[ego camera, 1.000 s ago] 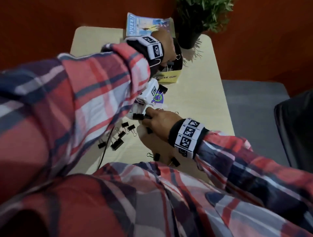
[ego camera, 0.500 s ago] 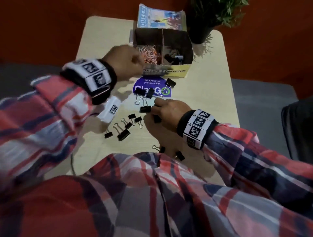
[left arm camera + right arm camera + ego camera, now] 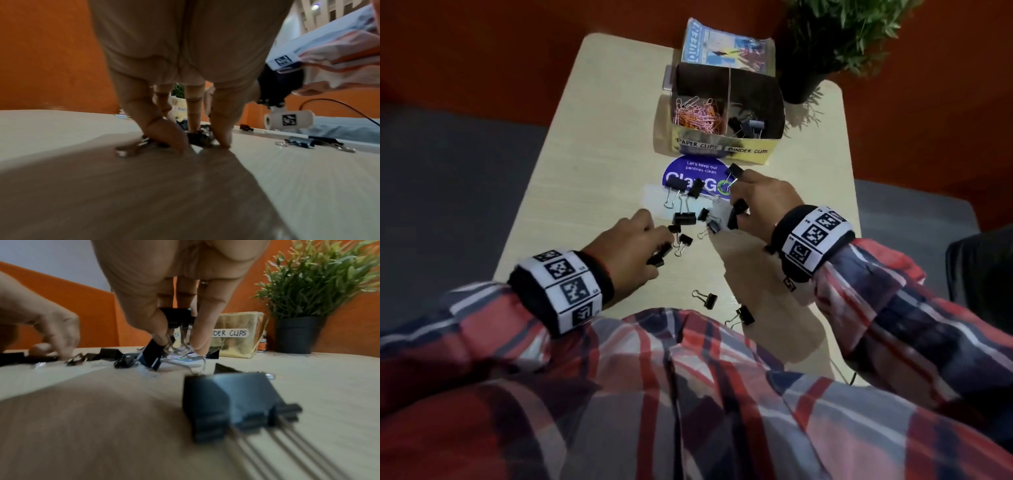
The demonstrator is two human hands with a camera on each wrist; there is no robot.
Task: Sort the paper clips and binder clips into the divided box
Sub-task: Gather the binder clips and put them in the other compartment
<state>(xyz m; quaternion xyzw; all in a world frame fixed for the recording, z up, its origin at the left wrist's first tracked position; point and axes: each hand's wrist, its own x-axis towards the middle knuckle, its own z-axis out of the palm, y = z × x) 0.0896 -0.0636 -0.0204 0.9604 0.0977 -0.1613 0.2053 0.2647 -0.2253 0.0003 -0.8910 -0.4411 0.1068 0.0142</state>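
Observation:
The gold divided box (image 3: 722,148) stands at the table's far side. Pink and orange paper clips (image 3: 697,114) fill its left compartment, and a few black binder clips (image 3: 748,125) lie in the right one. Several loose binder clips (image 3: 684,218) are scattered on the table between my hands. My left hand (image 3: 659,251) is down on the table, thumb and fingers pinching a binder clip (image 3: 197,139). My right hand (image 3: 736,205) pinches binder clips (image 3: 176,316) just above the table, and one of them (image 3: 151,353) hangs by its wire handle.
A potted plant (image 3: 825,44) stands to the right of the box, and a magazine (image 3: 726,48) lies behind it. A purple sticker (image 3: 698,178) lies in front of the box. Two binder clips (image 3: 709,299) lie near the table's front edge.
My left hand has come back from over the box and dropped onto the clips on the table. My right hand has stayed by the pile and moved slightly toward the box.

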